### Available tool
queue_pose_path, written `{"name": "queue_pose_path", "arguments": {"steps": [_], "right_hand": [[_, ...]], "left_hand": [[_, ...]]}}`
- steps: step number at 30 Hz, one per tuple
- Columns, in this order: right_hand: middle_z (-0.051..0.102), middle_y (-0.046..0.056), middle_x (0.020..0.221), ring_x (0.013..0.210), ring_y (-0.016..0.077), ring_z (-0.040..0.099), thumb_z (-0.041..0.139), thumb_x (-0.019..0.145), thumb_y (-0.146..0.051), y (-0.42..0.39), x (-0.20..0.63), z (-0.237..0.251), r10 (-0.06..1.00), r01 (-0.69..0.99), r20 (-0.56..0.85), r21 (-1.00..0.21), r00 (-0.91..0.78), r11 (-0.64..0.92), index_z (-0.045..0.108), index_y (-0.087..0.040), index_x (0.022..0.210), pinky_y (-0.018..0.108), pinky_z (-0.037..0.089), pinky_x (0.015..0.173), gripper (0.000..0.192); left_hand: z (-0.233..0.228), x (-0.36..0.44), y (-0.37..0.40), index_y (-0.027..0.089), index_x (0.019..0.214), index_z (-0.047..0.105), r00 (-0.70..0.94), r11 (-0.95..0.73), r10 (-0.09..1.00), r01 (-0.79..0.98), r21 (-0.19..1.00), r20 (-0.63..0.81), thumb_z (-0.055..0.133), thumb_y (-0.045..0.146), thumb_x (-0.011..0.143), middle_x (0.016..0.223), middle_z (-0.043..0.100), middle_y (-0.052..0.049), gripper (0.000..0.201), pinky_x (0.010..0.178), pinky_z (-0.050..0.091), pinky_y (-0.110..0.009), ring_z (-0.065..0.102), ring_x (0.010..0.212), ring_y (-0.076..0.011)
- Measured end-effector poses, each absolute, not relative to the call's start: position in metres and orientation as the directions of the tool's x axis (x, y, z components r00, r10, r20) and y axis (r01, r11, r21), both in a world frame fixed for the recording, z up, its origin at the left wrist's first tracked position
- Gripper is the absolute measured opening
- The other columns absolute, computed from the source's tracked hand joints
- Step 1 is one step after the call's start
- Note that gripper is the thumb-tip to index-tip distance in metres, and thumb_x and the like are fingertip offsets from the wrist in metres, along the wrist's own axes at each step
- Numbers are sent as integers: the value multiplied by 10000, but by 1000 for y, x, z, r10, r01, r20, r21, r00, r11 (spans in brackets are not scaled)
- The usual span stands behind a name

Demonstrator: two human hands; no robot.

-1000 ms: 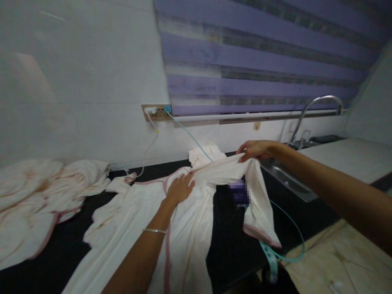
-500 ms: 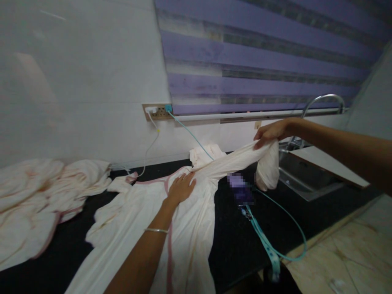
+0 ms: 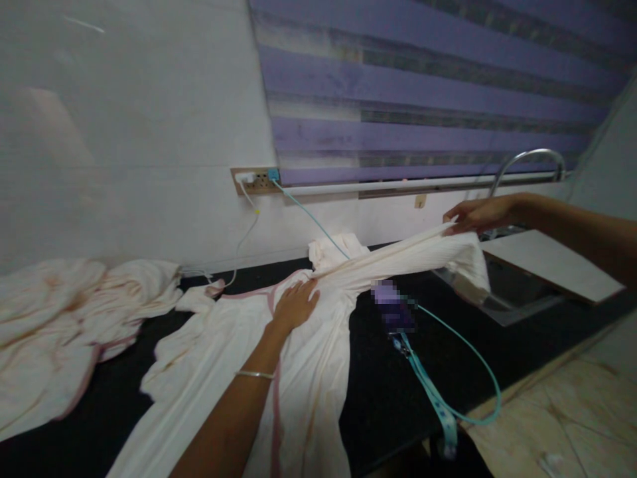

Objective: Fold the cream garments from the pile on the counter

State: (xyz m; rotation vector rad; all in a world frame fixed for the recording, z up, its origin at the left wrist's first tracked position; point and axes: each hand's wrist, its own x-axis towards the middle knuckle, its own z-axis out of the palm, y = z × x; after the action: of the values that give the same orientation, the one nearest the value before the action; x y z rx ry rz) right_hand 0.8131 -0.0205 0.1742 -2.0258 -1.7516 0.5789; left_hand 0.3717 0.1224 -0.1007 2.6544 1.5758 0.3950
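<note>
A cream long-sleeved top with pink trim (image 3: 318, 358) lies spread on the black counter (image 3: 398, 398). My left hand (image 3: 296, 303), a bangle on its wrist, rests flat on the garment near the shoulder, fingers stretched out. Raised above the counter at the right, my right hand (image 3: 472, 216) grips the upper edge of the sleeve (image 3: 408, 261). That sleeve is drawn out to the right, its cuff end hanging down in front of the sink. Part of my right hand's fingertips is hidden by the cloth.
More cream cloth with pink trim (image 3: 50, 332) is heaped at the left. A phone with a lanyard (image 3: 395, 309) lies beneath the sleeve, a teal cable running from it. A wall socket (image 3: 256, 179) holds two plugs. The sink (image 3: 517, 299), partly under a white board (image 3: 552, 262), and a tap (image 3: 530, 156) stand right.
My right hand has moved right, pulling the sleeve out longer and straighter; its drooping end now hangs farther right. My left hand has stayed in place.
</note>
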Motion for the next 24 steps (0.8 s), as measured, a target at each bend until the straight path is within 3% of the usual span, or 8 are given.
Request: {"name": "queue_pose_path", "arguments": {"steps": [4,7,10,14,17,21,24], "right_hand": [[603,21,674,510,80,489,742,901,-277,-25,822,164,982,726,-183,-670,43,-157,701,-137,854,176,353,459,154],[621,27,669,516,51,513,609,987,-186,-28,835,152,965,613,-255,-754,56,-235,711,-82,910,176,319,502,165],[683,57,711,537,34,556,540,992,-103,-33,852,143,887,536,-448,-724,113,-434,734,-35,942,172,331,544,212],[730,114,770,585,47,613,613,875,20,-41,867,134,784,465,-598,-653,167,-598,766,-15,914,165,382,593,162],[743,152,829,700,69,670,654,833,43,-44,878,127,819,471,-562,-695,118,-544,780,-18,874,172,433,680,146],[731,141,803,651,44,641,637,910,-44,-47,892,117,926,512,-340,-773,164,-375,784,-62,791,158,412,634,190],[749,207,888,738,91,708,581,964,-61,-52,885,111,949,542,-212,-782,234,-309,794,-73,794,198,468,699,273]], "left_hand": [[-100,372,122,221,1588,420,455,-487,867,860,154,201,234,491,1073,1664,417,-73,611,1269,301,-525,339,1560,-321],[-100,372,121,214,1582,435,465,-498,859,855,142,215,247,491,1072,1658,427,-76,610,1271,300,-518,345,1557,-323],[-101,372,122,214,1583,434,461,-495,861,857,146,215,254,493,1071,1658,426,-77,610,1272,301,-514,353,1553,-324],[-103,371,123,227,1587,430,460,-497,860,855,151,222,252,506,1071,1660,424,-62,613,1283,285,-509,343,1558,-320],[-103,371,123,219,1594,416,465,-500,859,852,154,214,257,506,1070,1664,417,-61,618,1285,281,-511,332,1563,-318],[-102,371,122,222,1591,419,461,-493,864,856,153,205,265,502,1068,1671,404,-66,613,1281,283,-532,339,1560,-320],[-102,372,121,233,1585,430,463,-495,861,856,145,210,264,506,1067,1674,397,-68,609,1272,299,-532,338,1561,-324]]}}
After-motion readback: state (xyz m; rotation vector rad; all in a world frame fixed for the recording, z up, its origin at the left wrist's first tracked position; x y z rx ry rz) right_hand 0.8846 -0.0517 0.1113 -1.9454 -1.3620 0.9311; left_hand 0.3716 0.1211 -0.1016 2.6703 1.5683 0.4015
